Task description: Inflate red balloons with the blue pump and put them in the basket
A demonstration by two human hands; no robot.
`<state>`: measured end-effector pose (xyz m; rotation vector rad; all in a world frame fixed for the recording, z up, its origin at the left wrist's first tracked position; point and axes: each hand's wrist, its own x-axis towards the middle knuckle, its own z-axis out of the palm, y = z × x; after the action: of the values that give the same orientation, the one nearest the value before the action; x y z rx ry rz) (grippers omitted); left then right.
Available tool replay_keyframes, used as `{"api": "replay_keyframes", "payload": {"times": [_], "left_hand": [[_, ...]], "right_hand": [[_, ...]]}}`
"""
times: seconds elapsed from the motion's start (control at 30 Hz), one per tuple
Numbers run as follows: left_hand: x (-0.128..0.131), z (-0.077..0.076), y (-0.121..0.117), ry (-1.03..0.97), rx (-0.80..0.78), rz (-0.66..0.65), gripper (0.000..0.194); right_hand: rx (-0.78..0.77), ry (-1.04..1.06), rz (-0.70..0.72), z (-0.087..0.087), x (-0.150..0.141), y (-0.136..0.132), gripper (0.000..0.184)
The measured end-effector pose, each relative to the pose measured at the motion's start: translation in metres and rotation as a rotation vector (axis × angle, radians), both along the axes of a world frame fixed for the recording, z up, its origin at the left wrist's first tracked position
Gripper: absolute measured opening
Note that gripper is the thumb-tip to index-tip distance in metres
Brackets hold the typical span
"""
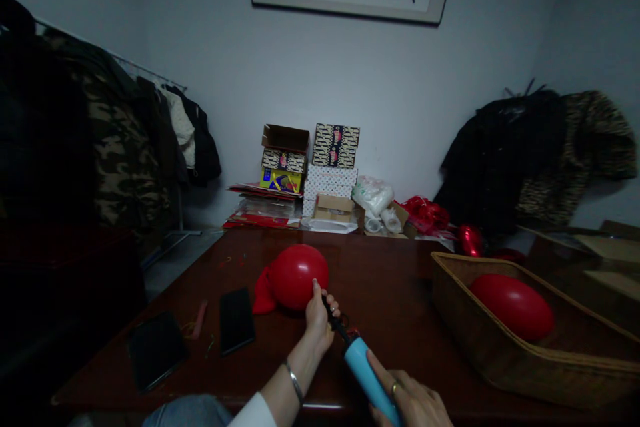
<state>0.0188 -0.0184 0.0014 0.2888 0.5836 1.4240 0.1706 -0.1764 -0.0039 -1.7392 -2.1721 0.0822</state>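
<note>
A round, inflated red balloon is above the table, with a limp red piece at its left side. My left hand is closed where the balloon meets the black nozzle of a hand pump; the fingers hide the balloon's neck. The blue pump body slants down to the right. My right hand wraps around its lower part, the thumb side along the barrel.
A wicker basket holding another red balloon stands at the right. Two dark flat devices, one a phone-like slab, the other a larger slab, lie left on the brown table. Stacked boxes stand behind.
</note>
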Motion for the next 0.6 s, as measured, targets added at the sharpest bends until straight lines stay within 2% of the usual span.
{"api": "replay_keyframes", "payload": {"times": [0.23, 0.6], "left_hand": [[0.007, -0.001, -0.009, 0.064, -0.010, -0.033, 0.051], [0.009, -0.002, -0.010, 0.061, 0.005, -0.042, 0.051]], "right_hand": [[-0.018, 0.013, -0.041, 0.005, -0.020, 0.016, 0.060], [-0.005, 0.007, -0.051, 0.003, -0.018, 0.017, 0.061]]}}
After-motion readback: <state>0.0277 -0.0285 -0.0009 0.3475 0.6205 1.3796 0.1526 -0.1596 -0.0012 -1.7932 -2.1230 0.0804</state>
